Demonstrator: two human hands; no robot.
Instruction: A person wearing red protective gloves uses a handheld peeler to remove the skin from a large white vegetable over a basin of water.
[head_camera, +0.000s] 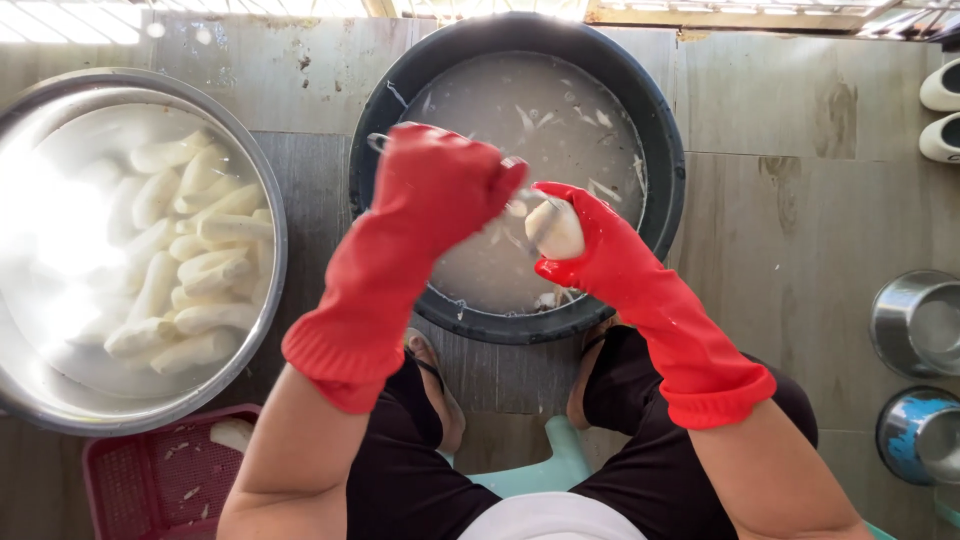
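Both my hands wear long red rubber gloves and hover over a black tub (660, 120) of cloudy water with floating peel scraps. A pale peeled root piece (556, 230) sits in my right hand (590, 245), which is closed around it. My left hand (440, 180) is clenched on a thin metal tool, probably a peeler (378, 141), whose blade end meets the root. The tool is mostly hidden by the glove and blurred.
A large steel basin (262, 330) at left holds several peeled white roots in water. A pink plastic basket (120, 480) lies at the lower left. Two steel bowls (915, 325) stand at the right edge, white shoes (942, 110) at the upper right. My knees and a pale green stool (545, 465) are below.
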